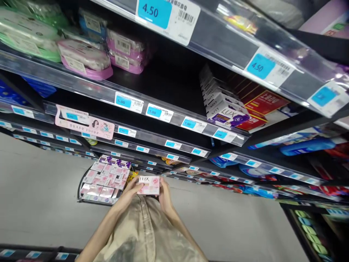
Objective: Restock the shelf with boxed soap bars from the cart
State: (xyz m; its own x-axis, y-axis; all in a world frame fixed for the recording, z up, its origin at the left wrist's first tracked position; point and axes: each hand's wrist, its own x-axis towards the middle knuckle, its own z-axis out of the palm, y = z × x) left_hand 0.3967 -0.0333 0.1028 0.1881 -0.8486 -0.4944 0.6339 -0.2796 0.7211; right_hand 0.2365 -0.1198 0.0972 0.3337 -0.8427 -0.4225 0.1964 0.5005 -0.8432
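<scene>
Pink-and-white LUX cartons (105, 174) packed in a black-rimmed bin (79, 190), far left. Next, left hand (132, 189) grips one end of a LUX box (148, 185), thumb over its front. Box sits just in front of the shirt (147, 225); probably light, stiff card, a bit slick, corners dentable. Best held by the short ends, light squeeze. Right hand (164, 191) holds the other end. Farther right, purple-and-white soap boxes (227, 113) on a shelf (185, 98).
</scene>
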